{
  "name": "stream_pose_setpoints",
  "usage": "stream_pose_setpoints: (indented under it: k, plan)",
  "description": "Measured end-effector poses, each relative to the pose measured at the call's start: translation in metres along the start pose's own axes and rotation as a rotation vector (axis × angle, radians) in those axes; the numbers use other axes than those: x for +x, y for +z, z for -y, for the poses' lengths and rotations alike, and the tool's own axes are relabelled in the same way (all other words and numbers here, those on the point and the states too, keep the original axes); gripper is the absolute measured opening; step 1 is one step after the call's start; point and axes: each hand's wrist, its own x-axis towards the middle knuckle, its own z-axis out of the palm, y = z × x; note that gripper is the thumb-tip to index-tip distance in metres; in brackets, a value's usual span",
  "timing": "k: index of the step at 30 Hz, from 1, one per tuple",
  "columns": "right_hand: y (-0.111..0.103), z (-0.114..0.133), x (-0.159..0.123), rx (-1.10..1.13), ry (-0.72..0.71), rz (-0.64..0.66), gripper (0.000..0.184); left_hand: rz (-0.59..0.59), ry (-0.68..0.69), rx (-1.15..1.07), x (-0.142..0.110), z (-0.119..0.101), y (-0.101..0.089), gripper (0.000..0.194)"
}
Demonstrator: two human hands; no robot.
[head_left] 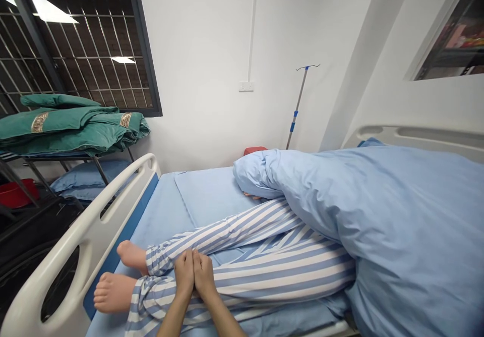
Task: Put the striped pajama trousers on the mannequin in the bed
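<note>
The person's 2 forearms rise from the bottom edge and lean toward each other, like an upside-down V. The left hand [184, 272] and the right hand [204, 272] meet side by side at the inner edges, backs up, knuckles pointing away from the body. Both wrists look nearly straight, and the fingers bend down out of sight. Whether they grip the cloth, or only rest closed on or above it, I cannot tell.

Beneath and around the hands are the striped trousers [276, 275] of a figure lying on the bed [212, 190]. The hands are over the lower part of the 2 trouser legs, nearer to the ankles than to the quilt [408, 226], which covers the figure above the thighs. To the left of the hands, 2 bare feet stick out of the cuffs: the far foot [131, 255] and the near foot [114, 293], both close to the footboard [88, 238].
</note>
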Motion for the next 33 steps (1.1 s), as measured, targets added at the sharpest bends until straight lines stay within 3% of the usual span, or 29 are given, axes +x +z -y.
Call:
stream_pose_setpoints:
  k: [4,8,11,14,17,21,24,28,33]
  plan:
    - [0.003,-0.002,0.000,0.002,0.010,-0.021,0.046,-0.048,0.039,0.105,-0.008,0.017,0.008,0.035]
    - [0.002,-0.002,0.005,-0.022,0.034,0.003,0.044,-0.023,0.064,0.141,-0.006,0.024,0.008,0.037]
    - [-0.011,0.007,0.015,-0.136,0.057,0.115,0.043,0.001,0.064,0.212,-0.007,0.018,0.008,0.037]
    - [-0.031,0.019,0.022,-0.269,-0.015,0.185,0.041,0.044,0.059,0.326,-0.011,0.011,0.009,0.036]
    - [-0.044,0.019,0.016,-0.306,-0.091,0.139,0.045,0.068,0.056,0.446,-0.015,0.009,0.012,0.035]
    - [-0.042,0.003,-0.002,-0.390,-0.129,0.058,0.043,0.072,0.063,0.511,-0.017,0.015,0.016,0.028]
    - [-0.039,-0.004,-0.006,-0.381,-0.108,0.030,0.043,0.089,0.059,0.490,-0.015,0.013,0.015,0.026]
    - [-0.043,-0.003,0.002,-0.203,-0.076,0.041,0.047,0.133,0.049,0.324,-0.010,-0.007,0.015,0.033]
    - [-0.046,-0.006,0.007,0.039,-0.003,-0.031,0.044,0.067,0.020,0.042,-0.013,-0.028,0.029,0.036]
